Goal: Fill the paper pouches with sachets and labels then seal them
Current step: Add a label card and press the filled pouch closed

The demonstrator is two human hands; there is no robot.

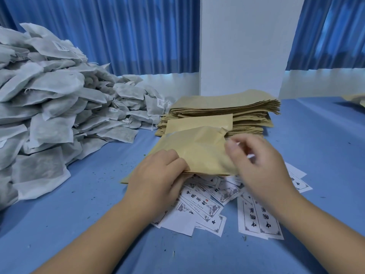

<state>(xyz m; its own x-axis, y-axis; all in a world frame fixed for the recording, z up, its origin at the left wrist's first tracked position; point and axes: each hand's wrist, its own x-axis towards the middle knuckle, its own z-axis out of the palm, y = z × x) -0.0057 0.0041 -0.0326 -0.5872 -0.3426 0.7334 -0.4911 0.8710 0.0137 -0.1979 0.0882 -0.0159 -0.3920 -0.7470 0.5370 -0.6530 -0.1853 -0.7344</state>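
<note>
Paper pouch (195, 149) in left grip (156, 175)

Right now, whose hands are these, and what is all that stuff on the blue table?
There is no machine here. The one picture comes from a camera worn on a person's head, looking forward and down, so you see that person's own two hands. The left hand has the lower edge of a brown paper pouch in its grip. The right hand is at the pouch's right side, but it is blurred, so I cannot tell what it holds. On the blue table there is a big heap of white sachets on the left and a stack of flat pouches at the back. White printed labels are scattered under the hands.
</note>
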